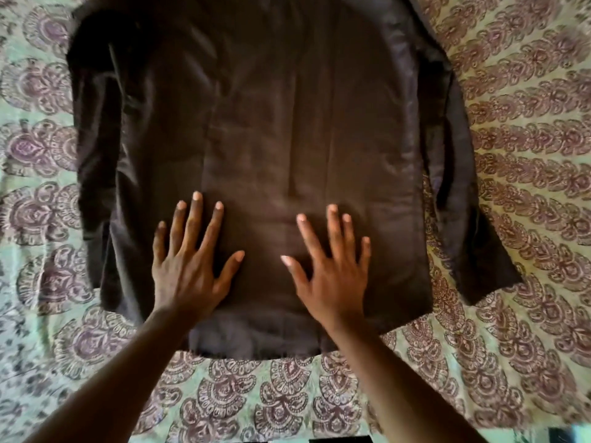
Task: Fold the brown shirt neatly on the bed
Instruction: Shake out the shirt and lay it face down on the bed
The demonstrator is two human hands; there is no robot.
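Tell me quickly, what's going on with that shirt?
Left hand and right hand flat, fingers spread, on shirt. Shirt spread out on bedsheet, unfolded. Nothing in the way.

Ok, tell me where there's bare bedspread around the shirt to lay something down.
Bare patterned bedspread shows in a strip between the brown shirt hem and the near edge, split by both forearms. More lies left of the left sleeve and right of the right sleeve. The middle is crowded: the left hand and right hand press flat on the shirt.

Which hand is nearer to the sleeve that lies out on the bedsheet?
Right. The right hand lies flat on the brown shirt, on the side toward that sleeve; the left hand lies farther away, across the shirt's middle.
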